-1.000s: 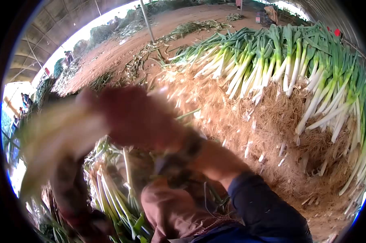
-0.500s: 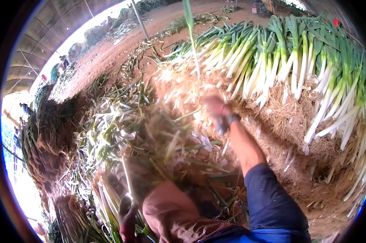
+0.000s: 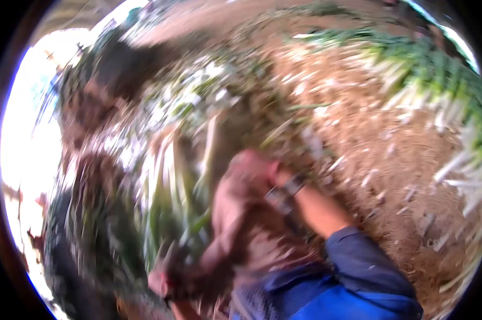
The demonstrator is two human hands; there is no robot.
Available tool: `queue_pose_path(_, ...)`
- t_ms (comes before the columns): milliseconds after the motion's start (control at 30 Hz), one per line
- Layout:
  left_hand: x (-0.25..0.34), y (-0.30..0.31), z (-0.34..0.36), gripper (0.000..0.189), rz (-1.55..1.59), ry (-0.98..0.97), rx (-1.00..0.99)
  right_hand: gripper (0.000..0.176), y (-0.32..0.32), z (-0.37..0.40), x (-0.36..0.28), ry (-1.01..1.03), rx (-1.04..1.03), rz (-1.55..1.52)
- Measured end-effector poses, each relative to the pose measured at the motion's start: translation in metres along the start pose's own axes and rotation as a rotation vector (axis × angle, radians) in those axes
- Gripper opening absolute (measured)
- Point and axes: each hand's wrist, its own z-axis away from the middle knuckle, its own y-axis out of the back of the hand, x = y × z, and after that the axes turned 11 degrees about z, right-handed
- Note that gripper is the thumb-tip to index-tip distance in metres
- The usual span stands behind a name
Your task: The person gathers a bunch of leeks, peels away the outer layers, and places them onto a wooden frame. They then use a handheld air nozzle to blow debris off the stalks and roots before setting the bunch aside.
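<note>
My right hand [image 3: 251, 169], with a dark watch at the wrist, is over the knee of my brown trousers [image 3: 246, 213]. Blur hides its fingers, and a grey metallic object [image 3: 280, 200] shows beside the wrist. Low on the left, my left hand [image 3: 165, 274] is close to the green ends of several leeks [image 3: 166, 176] that lie with their roots pointing away from me. One leek [image 3: 210, 146] stands out to the right of these. Motion smears the left fingers, so whether they hold a stalk cannot be made out.
A row of leeks [image 3: 417, 80] lies at the upper right on soil [image 3: 380, 160] strewn with roots and white scraps. Stripped leaves [image 3: 198, 90] are heaped ahead. Darker bundles [image 3: 99, 213] are stacked at the left.
The view has swung left. My right hand has come back from the root-strewn ground to my knee. A leek seen upright in the air beyond that hand is no longer distinguishable.
</note>
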Motion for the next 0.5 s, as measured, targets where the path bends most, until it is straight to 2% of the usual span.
queue_pose_path(33,0.047,0.014,-0.006,0.033,0.020,0.193,-0.016,0.022,0.008,-0.012,-0.005,0.026,-0.009,0.033)
queue_pose_path(67,0.010,0.007,-0.005,0.032,0.442,0.642,0.062,0.024,0.012,-0.021,-0.003,0.043,-0.033,0.147)
queue_pose_path(100,-0.069,-0.009,0.015,0.037,0.627,0.421,0.105,0.024,0.011,-0.028,-0.008,-0.144,0.038,-0.107)
queue_pose_path(133,-0.103,-0.017,0.020,0.037,0.580,0.518,0.190,0.027,0.028,-0.043,-0.030,-0.710,-0.079,-0.747)
queue_pose_path(167,-0.068,0.004,0.000,0.035,0.979,0.635,0.170,0.029,0.032,-0.058,-0.034,-0.799,-0.100,-0.721)
queue_pose_path(200,-0.059,0.000,-0.001,0.035,1.153,0.693,0.361,0.028,0.042,-0.070,-0.041,-0.839,-0.155,-0.755)
queue_pose_path(267,-0.080,0.003,-0.020,0.039,0.936,0.596,0.222,0.022,0.040,-0.089,-0.054,-0.771,-0.152,-0.680)
queue_pose_path(333,-0.082,0.001,-0.043,0.042,0.947,0.585,0.185,0.021,0.004,-0.102,-0.033,-0.739,-0.194,-0.622)
queue_pose_path(400,-0.089,-0.009,-0.067,0.045,0.961,0.575,0.149,0.033,-0.024,-0.112,-0.020,-0.812,-0.251,-0.562)
queue_pose_path(433,-0.097,-0.017,-0.078,0.048,0.900,0.550,0.070,0.035,-0.045,-0.115,-0.012,-0.923,-0.264,-0.605)
queue_pose_path(500,-0.113,-0.036,-0.100,0.052,0.792,0.559,-0.023,0.036,-0.097,-0.109,0.019,-0.991,-0.288,-0.639)
